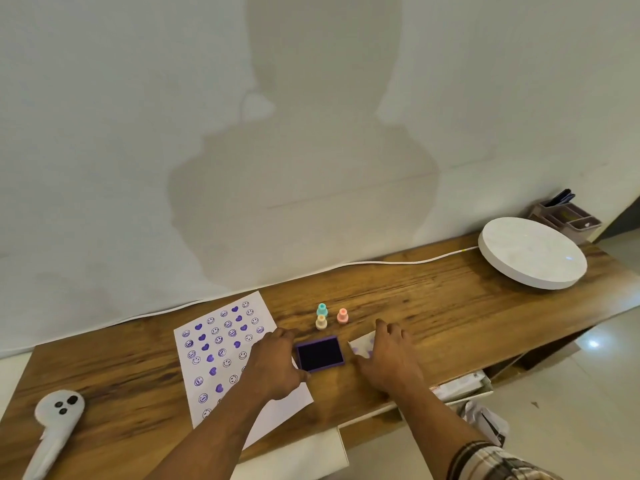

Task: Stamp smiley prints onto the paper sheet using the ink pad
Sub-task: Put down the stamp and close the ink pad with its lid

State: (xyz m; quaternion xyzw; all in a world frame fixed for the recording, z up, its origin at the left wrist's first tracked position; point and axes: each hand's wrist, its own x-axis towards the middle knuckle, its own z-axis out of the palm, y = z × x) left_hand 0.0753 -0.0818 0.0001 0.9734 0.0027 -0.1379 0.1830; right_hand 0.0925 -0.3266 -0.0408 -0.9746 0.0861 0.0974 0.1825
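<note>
A white paper sheet (214,344) covered with several purple smileys and hearts lies on the wooden table (433,306). Right of it sits the open purple ink pad (320,353). My left hand (277,362) rests on the sheet's right part, fingers touching the pad's left side. My right hand (389,355) lies flat on the pad's pale lid (362,344), just right of the pad. Behind the pad stand three small stamps: teal (322,309), cream (321,322) and pink (342,315). Neither hand holds a stamp.
A round white disc (531,252) sits at the far right with a cable (381,263) running along the wall. A desk organiser (568,216) stands behind the disc. A white controller (57,420) lies at the front left. White sheets (301,455) hang below the table's front edge.
</note>
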